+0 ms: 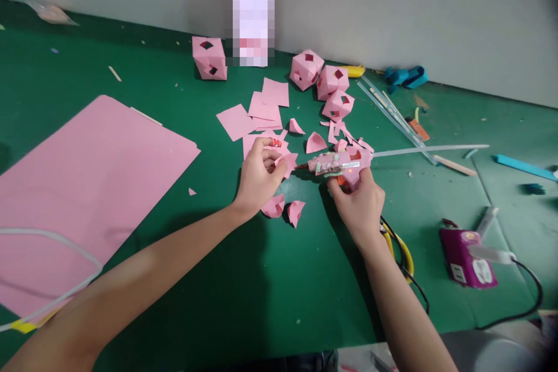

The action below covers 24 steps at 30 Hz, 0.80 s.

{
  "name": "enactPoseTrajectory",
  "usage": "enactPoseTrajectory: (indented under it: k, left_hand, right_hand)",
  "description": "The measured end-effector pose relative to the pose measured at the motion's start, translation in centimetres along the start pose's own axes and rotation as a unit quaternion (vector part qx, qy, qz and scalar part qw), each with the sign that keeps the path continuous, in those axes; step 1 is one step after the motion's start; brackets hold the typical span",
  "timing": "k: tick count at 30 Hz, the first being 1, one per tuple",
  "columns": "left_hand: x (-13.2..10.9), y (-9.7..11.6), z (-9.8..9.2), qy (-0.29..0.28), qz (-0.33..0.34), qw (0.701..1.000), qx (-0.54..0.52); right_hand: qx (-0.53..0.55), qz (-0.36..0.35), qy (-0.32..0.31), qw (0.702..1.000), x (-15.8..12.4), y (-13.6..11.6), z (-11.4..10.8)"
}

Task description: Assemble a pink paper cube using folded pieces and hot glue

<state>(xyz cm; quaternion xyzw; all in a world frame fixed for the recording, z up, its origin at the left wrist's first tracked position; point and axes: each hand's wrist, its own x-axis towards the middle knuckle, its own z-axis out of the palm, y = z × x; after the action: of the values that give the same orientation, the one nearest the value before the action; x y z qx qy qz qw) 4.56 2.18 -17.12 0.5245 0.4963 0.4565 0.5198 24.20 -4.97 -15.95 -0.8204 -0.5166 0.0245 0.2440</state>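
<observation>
My left hand (259,180) pinches a small pink paper piece (288,164) between thumb and fingers. Wrapped round the handle of a pink glue gun (337,164) is my right hand (360,200). The gun's nozzle points left, close to the paper piece; whether they touch cannot be made out. A long clear glue stick (431,150) juts from the gun's rear. Just below my left hand lie two curled pink pieces (274,206) (296,213). Flat pink squares (236,121) spread beyond it, partly overlapping.
Folded pink shapes with diamond openings (210,59) (307,70) stand near the wall. A large pink sheet (96,186) covers the left side. Glue sticks and wooden sticks (392,113) lie at the right, with a purple box (467,258) and black cable nearer the front edge.
</observation>
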Motion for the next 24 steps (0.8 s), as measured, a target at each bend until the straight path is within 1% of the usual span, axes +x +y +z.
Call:
enactPoseTrajectory:
  k: [7,13,17,20,24]
  left_hand:
    - [-0.1,-0.08,-0.05,0.002,0.004,1.0,0.003]
    - [-0.03,-0.18,-0.06,-0.008,0.005,1.0,0.0]
    - [0.0,-0.28,-0.07,-0.007,0.009,1.0,0.002]
    - [0.0,-0.37,-0.1,-0.007,0.011,1.0,0.003]
    - [0.02,-0.48,-0.12,-0.008,0.015,1.0,0.008]
  right_hand:
    - [-0.001,0.008,-0.001,1.0,-0.06,0.1,-0.22]
    - [0.002,0.018,0.016,1.0,0.0,-0.09,-0.26]
    - [-0.004,0.009,-0.002,1.0,-0.05,-0.16,-0.27]
    - [-0.023,0.001,0.007,1.0,-0.08,-0.02,-0.28]
    - [-0.018,0.0,0.008,1.0,-0.09,0.01,-0.28]
